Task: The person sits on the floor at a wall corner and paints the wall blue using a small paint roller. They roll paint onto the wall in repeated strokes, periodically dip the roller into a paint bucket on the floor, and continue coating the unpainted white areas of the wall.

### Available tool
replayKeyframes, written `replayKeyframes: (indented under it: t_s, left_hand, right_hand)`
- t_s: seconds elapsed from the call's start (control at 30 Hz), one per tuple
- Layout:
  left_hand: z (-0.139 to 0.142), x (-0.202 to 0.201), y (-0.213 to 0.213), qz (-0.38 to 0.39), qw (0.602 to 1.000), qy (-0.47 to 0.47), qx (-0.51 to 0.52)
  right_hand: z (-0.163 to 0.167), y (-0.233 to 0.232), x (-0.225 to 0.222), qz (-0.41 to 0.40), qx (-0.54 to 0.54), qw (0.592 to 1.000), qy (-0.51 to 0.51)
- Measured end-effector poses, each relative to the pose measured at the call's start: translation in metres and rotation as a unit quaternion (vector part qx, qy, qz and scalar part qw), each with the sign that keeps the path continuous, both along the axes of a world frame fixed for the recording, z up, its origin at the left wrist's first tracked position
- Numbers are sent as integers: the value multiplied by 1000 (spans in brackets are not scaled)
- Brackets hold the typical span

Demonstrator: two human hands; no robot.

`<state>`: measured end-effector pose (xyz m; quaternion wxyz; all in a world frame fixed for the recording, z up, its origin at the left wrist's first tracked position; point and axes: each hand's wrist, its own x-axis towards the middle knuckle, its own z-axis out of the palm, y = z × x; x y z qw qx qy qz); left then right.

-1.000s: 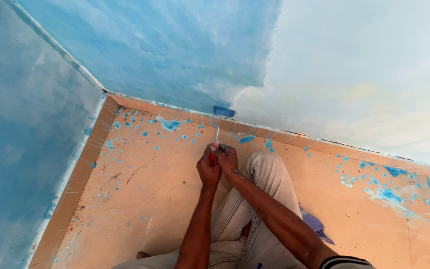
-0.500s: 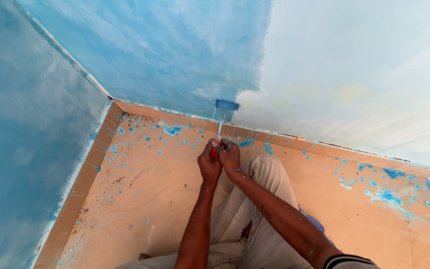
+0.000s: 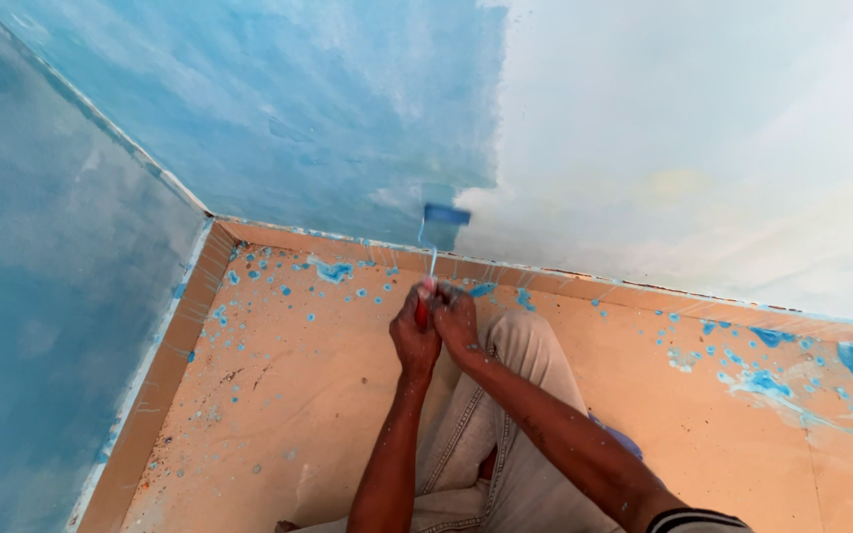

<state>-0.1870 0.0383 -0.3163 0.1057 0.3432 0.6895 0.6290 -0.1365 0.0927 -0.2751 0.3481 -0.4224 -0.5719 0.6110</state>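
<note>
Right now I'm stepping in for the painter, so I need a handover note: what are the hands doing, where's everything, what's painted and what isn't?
Left hand and right hand: both shut on the paint roller's red handle.
Paint roller: head on the back wall, low, at the edge of the blue area.
Done: side wall and the back wall's left part are blue.
Left: the back wall's right part is unpainted white.
Floor: spattered with blue drips.
</note>
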Motion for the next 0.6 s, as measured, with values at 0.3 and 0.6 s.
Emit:
replayKeyframes:
  t_s: [0.3, 0.6]
  left_hand:
    - [47, 16, 15, -40, 992, 13, 118]
    - [-68, 6, -11, -6, 995, 4, -97]
  right_hand:
    - [41, 11, 17, -22, 44, 999, -10]
    - [-45, -7, 1, -25, -38, 992, -117]
